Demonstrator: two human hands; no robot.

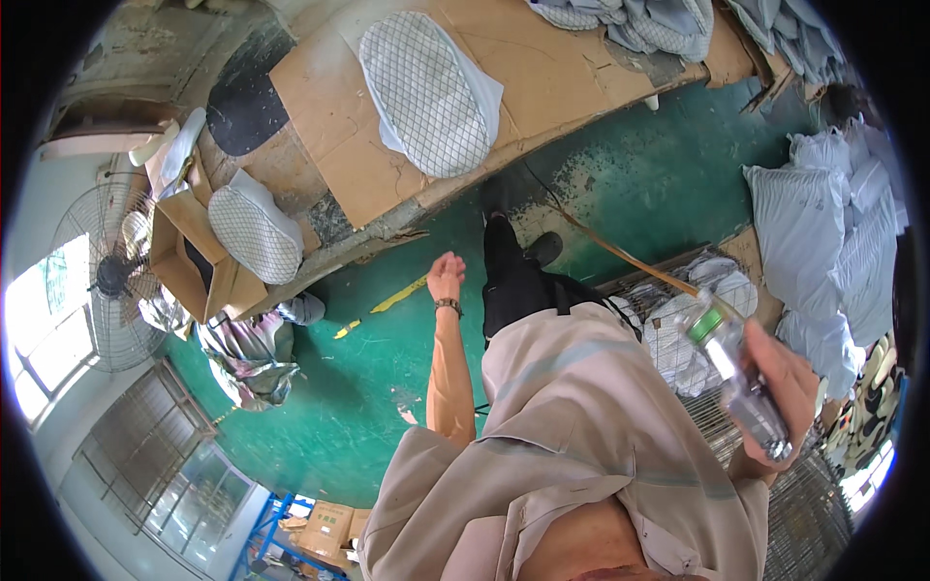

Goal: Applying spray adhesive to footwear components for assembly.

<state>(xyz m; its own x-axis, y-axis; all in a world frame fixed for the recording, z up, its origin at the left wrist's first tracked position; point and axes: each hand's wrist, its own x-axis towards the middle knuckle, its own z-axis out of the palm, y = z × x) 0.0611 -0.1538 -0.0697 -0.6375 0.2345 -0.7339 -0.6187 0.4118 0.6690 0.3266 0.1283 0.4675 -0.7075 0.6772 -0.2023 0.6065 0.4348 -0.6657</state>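
My right hand [781, 387] is closed around a silver hand tool with a green ring [722, 349], held out at my right side. A tan hose [620, 254] runs across the floor side up to this tool. My left hand [446, 278], with a bracelet at the wrist, hangs in front of me over the green floor. Its fingers are loosely bent and nothing shows in them. Beyond it, a white oval pad with a dark diamond grid [426, 95] lies on the cardboard-covered table [547, 73], apart from both hands.
A second gridded pad [255, 230] lies beside an open cardboard box [199, 257] at the left. A large fan [111, 276] stands by the window. Pads fill a wire cage [693, 324] at my right, near stacked white sacks [809, 228]. Grey-white covers [649, 24] are heaped at the far right.
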